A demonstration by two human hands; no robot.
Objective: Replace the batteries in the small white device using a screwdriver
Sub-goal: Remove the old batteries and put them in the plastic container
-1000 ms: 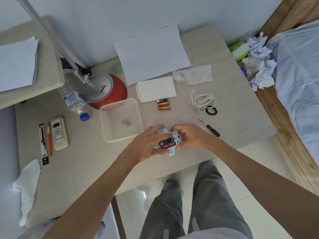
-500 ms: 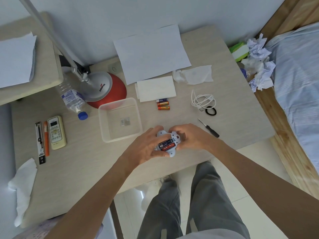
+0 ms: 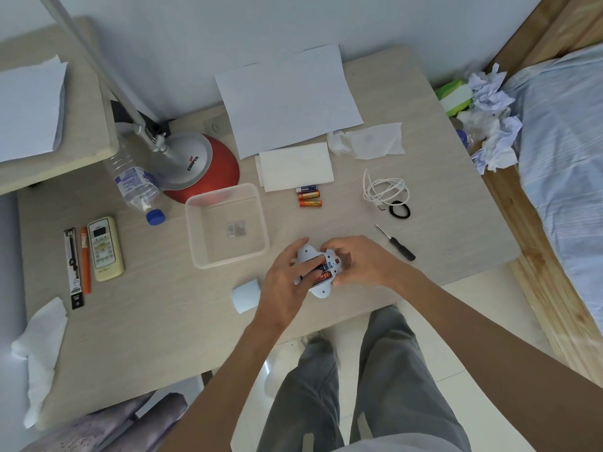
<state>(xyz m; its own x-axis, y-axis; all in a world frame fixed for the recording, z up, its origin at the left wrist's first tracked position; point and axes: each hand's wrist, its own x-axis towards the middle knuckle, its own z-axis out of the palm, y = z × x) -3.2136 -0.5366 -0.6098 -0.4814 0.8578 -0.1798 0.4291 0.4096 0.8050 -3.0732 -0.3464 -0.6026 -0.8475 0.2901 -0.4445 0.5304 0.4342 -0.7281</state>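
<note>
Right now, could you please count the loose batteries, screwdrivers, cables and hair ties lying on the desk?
Loose batteries: 3
Screwdriver: 1
White cable: 1
Black hair tie: 1
Total: 6

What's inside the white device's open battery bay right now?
Red-and-black batteries sit in the white device. The left hand covers some of them with its fingers, so their count is unclear; the right hand grips the device's other end.
</note>
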